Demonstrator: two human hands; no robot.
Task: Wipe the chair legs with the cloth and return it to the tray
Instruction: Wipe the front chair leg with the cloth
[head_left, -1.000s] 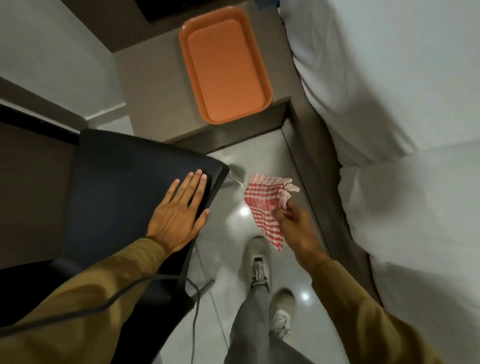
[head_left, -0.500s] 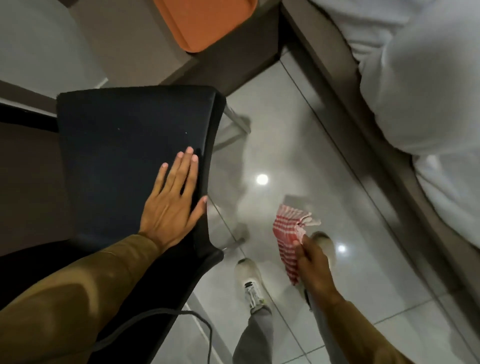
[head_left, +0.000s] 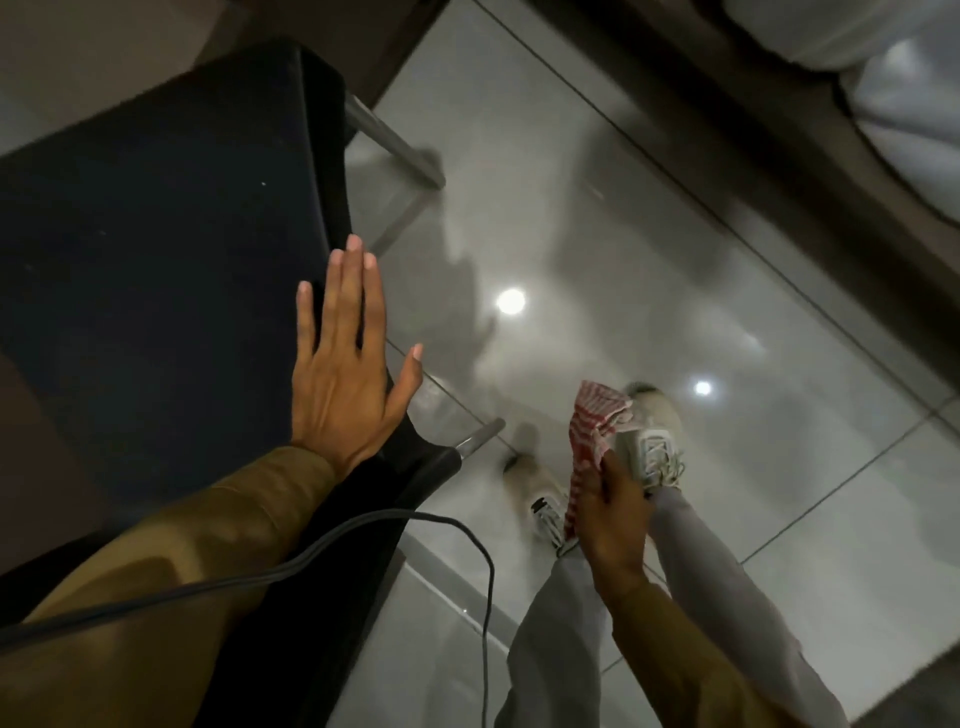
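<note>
Left hand (head_left: 345, 364) flat on chair (head_left: 156, 270); right hand (head_left: 613, 512) clutches cloth (head_left: 592, 423).

Glossy grey tile floor (head_left: 597, 249) fills the middle, mirroring two ceiling lights. White bedding (head_left: 904, 98) on a dark bed frame (head_left: 691, 98) crosses the upper right.

1 chair (head_left: 156, 291), 1 cloth (head_left: 589, 436), 2 hands, 2 shoes over a tiled floor (head_left: 675, 291).
Also counted: 2 metal chair legs (head_left: 400, 150) showing, 1 dark cable (head_left: 363, 525), 2 light reflections (head_left: 510, 301) on the tiles.
</note>
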